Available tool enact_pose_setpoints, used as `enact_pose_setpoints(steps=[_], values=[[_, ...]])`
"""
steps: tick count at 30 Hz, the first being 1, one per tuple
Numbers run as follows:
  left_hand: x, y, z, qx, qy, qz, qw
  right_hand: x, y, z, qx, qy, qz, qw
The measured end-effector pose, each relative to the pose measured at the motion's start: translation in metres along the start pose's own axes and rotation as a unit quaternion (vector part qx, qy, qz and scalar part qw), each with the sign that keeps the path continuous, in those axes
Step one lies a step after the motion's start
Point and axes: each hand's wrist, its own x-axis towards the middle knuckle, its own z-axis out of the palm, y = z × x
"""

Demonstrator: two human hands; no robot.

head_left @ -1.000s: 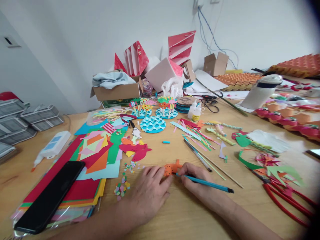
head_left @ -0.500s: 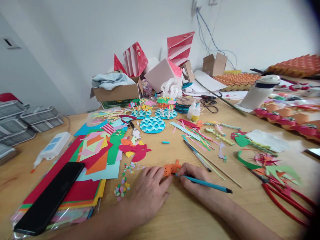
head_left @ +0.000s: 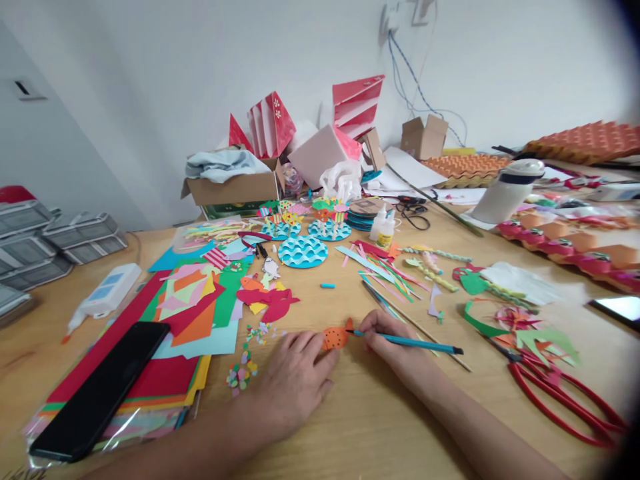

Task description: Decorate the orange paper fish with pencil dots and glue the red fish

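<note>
An orange paper fish (head_left: pixel 335 338) with black dots lies flat on the table in the head view. My left hand (head_left: pixel 300 373) holds its left end down against the wood, fingers bent and partly covering it. Between the fingers of my right hand (head_left: pixel 387 340) is a blue felt-tip pen (head_left: pixel 420 343), its tip at the fish's tail on the right. A small blue pen cap (head_left: pixel 327 286) rests on the table beyond the fish. Left of it lie red paper fish cutouts (head_left: pixel 275 303), and small coloured paper dots (head_left: pixel 241 373) are scattered beside my left hand.
Coloured paper sheets (head_left: pixel 183 380) and a black phone (head_left: pixel 100 393) occupy the left. Red-handled scissors (head_left: pixel 560 400) lie at the right. Blue wavy discs (head_left: pixel 303 251), glue bottles (head_left: pixel 385 233) and paper strips (head_left: pixel 383 267) are farther back. A thin stick (head_left: pixel 450 353) lies near my right hand.
The pen tip has moved up and right, from the fish's lower edge to its tail. My right hand has shifted slightly upward with it; my left hand still holds the fish.
</note>
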Motion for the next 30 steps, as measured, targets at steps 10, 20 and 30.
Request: enact_pose_setpoints(steps=[10,20,30], values=[[-0.001,-0.002,0.003,-0.023,0.019,-0.030,0.999,0.002,-0.002,-0.004,0.034,-0.016,-0.007,0.999],[-0.003,-0.002,0.004,-0.008,0.026,-0.007,1.000,0.002,-0.005,-0.004,0.054,-0.026,-0.001,0.998],[-0.003,-0.002,0.008,-0.002,0.036,0.003,0.999,0.005,-0.012,-0.012,0.145,-0.035,0.018,0.989]])
